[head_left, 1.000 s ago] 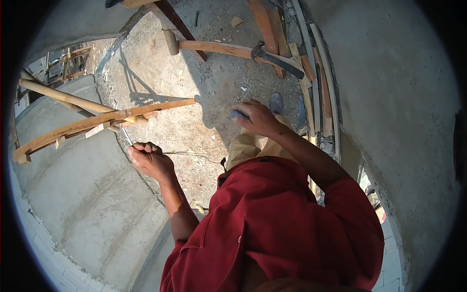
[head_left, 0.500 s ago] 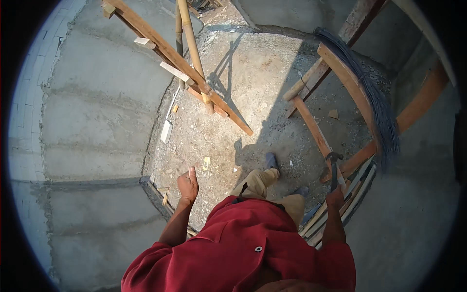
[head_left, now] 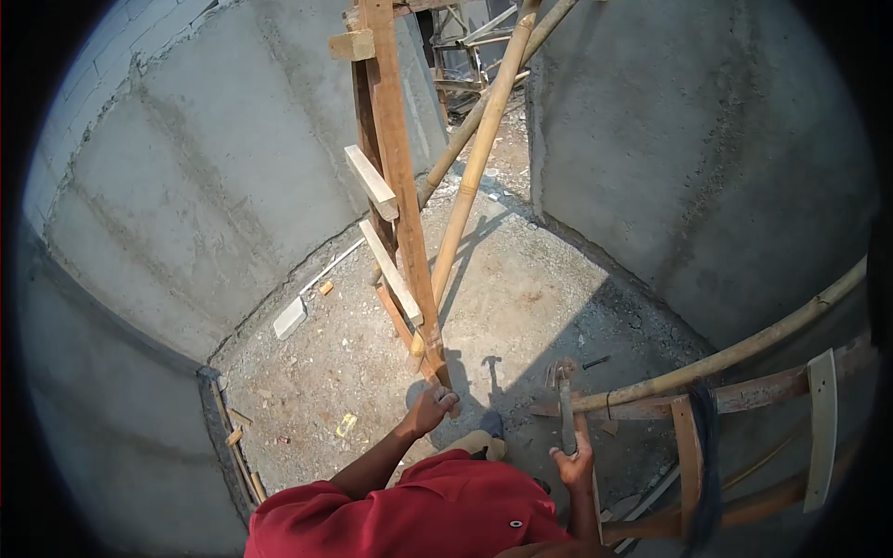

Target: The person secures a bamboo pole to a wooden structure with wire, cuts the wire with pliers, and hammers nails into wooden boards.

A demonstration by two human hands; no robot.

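Observation:
My right hand (head_left: 575,467) is wrapped round the handle of a claw hammer (head_left: 566,409), held upright with its head away from me. My left hand (head_left: 431,410) is closed, with its fingers curled in; what lies inside them is hidden. Just beyond it is the lower end of a brown wooden ladder-like frame (head_left: 398,177), and I cannot tell whether they touch. Pale wooden blocks (head_left: 391,272) stick out from the frame's side. A bamboo pole (head_left: 479,167) slants behind it.
Grey plastered walls (head_left: 633,121) enclose a rubble-strewn floor (head_left: 502,279). At right, a bamboo pole (head_left: 726,367) and timber rails (head_left: 688,456) carry a hanging bundle of dark wire (head_left: 707,446). A white block (head_left: 290,318) lies by the left wall.
My view has swung to the right. Both hands have come up and forward, and my left hand is now near the wooden frame's lower end. The hammer stays in my right hand.

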